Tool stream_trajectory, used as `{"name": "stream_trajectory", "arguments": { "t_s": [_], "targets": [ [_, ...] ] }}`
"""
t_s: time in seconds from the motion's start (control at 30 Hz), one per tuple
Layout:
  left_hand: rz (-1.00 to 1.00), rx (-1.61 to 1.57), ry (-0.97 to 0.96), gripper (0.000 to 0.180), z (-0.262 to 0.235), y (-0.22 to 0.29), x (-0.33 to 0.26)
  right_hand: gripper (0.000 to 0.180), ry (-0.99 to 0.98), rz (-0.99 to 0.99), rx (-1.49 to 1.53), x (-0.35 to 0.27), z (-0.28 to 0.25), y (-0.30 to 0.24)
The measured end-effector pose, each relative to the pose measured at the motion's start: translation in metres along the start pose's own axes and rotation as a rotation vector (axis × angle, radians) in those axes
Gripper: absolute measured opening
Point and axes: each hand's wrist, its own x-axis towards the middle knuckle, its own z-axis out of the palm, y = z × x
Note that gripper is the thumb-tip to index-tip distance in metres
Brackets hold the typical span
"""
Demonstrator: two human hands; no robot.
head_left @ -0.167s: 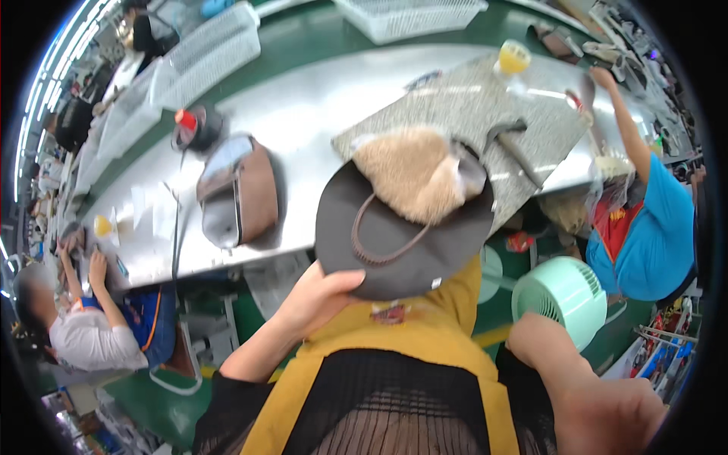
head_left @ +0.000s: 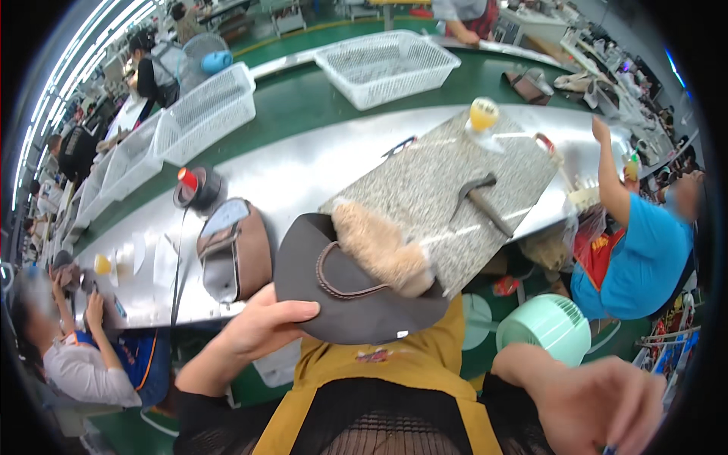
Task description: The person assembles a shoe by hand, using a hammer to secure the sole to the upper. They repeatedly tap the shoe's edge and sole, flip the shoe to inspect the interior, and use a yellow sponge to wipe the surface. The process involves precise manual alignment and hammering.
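Note:
A dark brown bag piece [head_left: 356, 311] with a rounded flap, a braided handle [head_left: 327, 282] and tan fleece [head_left: 383, 246] bulging from its far side is held in front of my yellow apron. My left hand [head_left: 262, 322] grips its left edge, thumb on top and fingers beneath. Beyond it lies a speckled stone slab [head_left: 425, 174] carrying a hammer [head_left: 485, 206]. Away from the bag, at the lower right, my right hand [head_left: 599, 406] has its fingers curled downward and blurred. Something small and bluish shows at their tips, too small to name.
On the metal bench [head_left: 303, 159] stand a second brown bag [head_left: 254, 250], a black round holder with a red top [head_left: 199, 191] and a yellow-filled pot [head_left: 484, 114]. White baskets [head_left: 387, 72] line the green belt. A mint fan [head_left: 546, 330] and co-workers [head_left: 644, 250] flank me.
The bag piece and my left hand have shifted left and lower in the picture. My right hand has turned, so its curled fingers now show. The view takes in more of the far side.

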Motion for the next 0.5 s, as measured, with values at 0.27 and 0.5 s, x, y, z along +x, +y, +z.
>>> {"name": "stream_trajectory", "arguments": {
  "t_s": [0.27, 0.5],
  "targets": [
    [0.199, 0.377, -0.298, 0.039, 0.03, 0.133, 0.148, 0.049, 0.132, 0.616, -0.635, -0.042, -0.046, -0.06],
    [0.356, 0.242, 0.008, 0.056, 0.035, 0.182, 0.264, 0.021, -0.033, 1.001, -0.919, -0.083, -0.079, -0.058]
  ]
}}
